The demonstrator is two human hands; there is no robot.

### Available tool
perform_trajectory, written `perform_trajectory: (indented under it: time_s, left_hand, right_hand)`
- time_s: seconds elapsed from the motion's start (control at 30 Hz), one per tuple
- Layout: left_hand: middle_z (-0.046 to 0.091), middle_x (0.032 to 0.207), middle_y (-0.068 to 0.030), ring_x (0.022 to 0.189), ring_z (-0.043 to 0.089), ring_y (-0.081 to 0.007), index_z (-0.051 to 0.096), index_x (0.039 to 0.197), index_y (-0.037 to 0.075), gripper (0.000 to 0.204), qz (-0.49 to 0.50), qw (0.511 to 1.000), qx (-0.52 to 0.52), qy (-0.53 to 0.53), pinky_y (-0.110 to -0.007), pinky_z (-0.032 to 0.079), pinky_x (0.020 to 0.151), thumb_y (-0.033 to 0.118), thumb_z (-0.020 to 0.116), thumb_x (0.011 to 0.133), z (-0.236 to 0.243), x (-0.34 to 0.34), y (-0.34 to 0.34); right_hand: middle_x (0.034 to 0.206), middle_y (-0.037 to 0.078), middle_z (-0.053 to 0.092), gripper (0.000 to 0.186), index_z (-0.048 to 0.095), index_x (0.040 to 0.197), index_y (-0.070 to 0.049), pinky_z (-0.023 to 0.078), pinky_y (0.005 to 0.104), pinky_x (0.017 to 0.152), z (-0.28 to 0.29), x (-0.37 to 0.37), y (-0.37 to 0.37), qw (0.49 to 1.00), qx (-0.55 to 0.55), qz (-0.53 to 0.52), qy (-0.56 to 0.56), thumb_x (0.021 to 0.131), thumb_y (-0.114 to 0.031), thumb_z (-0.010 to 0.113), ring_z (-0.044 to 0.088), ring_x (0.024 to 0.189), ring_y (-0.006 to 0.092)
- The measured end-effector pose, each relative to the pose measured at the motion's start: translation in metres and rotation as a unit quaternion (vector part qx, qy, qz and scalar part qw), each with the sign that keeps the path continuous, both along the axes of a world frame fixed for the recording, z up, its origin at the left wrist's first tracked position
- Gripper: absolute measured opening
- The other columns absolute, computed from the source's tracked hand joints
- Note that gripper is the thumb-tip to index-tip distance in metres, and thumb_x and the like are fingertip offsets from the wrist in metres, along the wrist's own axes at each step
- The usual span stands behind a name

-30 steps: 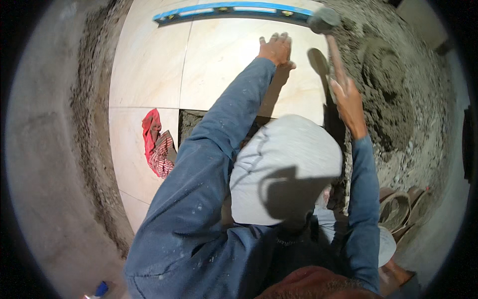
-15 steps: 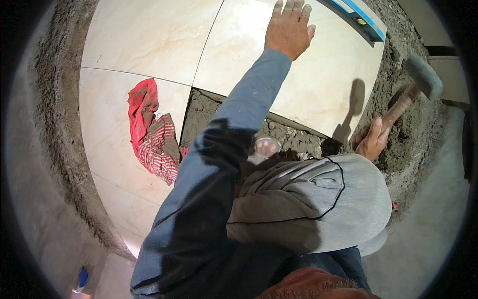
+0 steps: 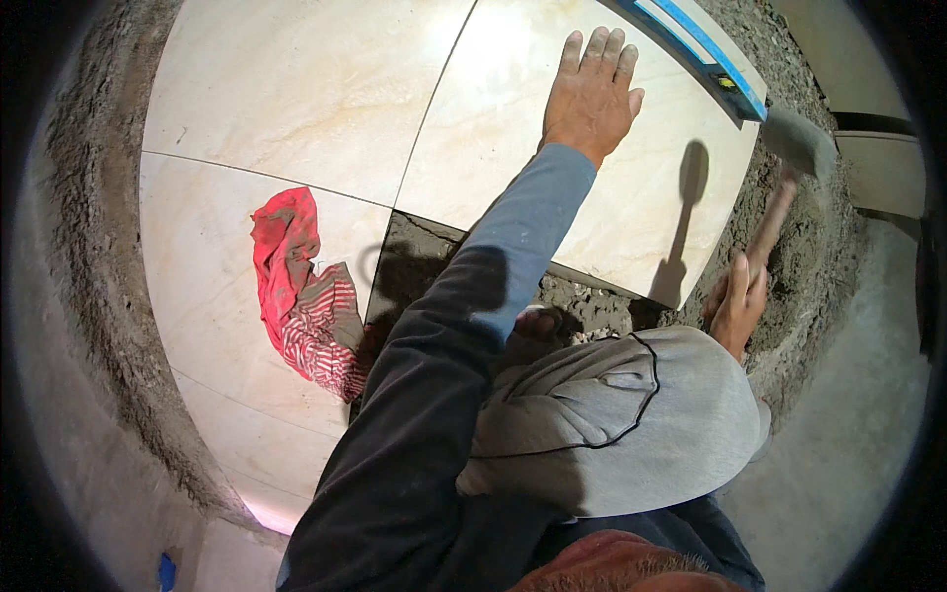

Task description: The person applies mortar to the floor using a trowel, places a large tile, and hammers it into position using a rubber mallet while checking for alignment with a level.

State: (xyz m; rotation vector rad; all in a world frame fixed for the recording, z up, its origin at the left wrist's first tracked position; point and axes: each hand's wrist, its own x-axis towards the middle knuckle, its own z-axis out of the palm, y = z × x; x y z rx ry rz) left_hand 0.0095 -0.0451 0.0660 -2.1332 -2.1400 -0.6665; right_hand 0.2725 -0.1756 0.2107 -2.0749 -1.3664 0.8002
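Note:
My left hand point(image 3: 592, 107) lies flat on a large cream floor tile point(image 3: 617, 212), fingers stretched out and nothing in them. At the right, my right hand point(image 3: 738, 306) is wrapped round the handle of a mallet point(image 3: 797, 141) with a grey, slightly blurred head. The mallet head is raised near the tile's right edge, and its shadow falls across the tile. Close to that far right corner, a blue spirit level point(image 3: 702, 61) rests on the same tile, beyond my left hand.
A red-and-striped rag point(image 3: 291, 281) lies on the neighbouring tile point(image 3: 212, 257) to the left. Wet grey mortar point(image 3: 582, 301) shows in the gap near my bent knee point(image 3: 631, 405). Rough mortar point(image 3: 113, 197) borders the tiles. A blue object point(image 3: 167, 571) lies at the lower left.
The mallet head has swung leftward and slightly up in the picture, towards the level's end. My left hand still lies flat on the tile; the whole view has shifted a little.

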Motion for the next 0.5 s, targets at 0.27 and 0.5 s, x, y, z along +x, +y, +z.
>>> perform_trajectory:
  time_s: [0.27, 0.5]
  left_hand:
    - [0.044, 0.159, -0.0071, 0.149, 0.037, -0.0241, 0.049, 0.150, 0.015, 0.053, -0.006, 1.000, 0.011, -0.010, -0.050, 0.026, 0.125, 0.045, 0.046, 0.107, 0.002, 0.002, -0.001]
    - [0.045, 0.158, -0.0075, 0.148, 0.038, -0.0245, 0.050, 0.149, 0.014, 0.053, -0.010, 1.000, 0.020, -0.006, -0.051, 0.026, 0.125, 0.046, 0.046, 0.106, 0.001, 0.004, 0.001]
  right_hand:
    - [0.074, 0.003, 0.052, 0.028, 0.054, 0.099, -0.004, 0.039, 0.0296, 0.050, -0.073, 0.021, -0.079, 0.982, 0.069, 0.050, -0.169, 0.105, -0.031, 0.056, 0.045, 0.055, 0.0087]
    - [0.069, 0.002, 0.051, 0.024, 0.055, 0.101, -0.004, 0.043, 0.0306, 0.046, 0.010, -0.017, -0.030, 0.989, 0.058, -0.118, 0.068, 0.104, -0.027, 0.058, 0.046, 0.050, 0.0106]
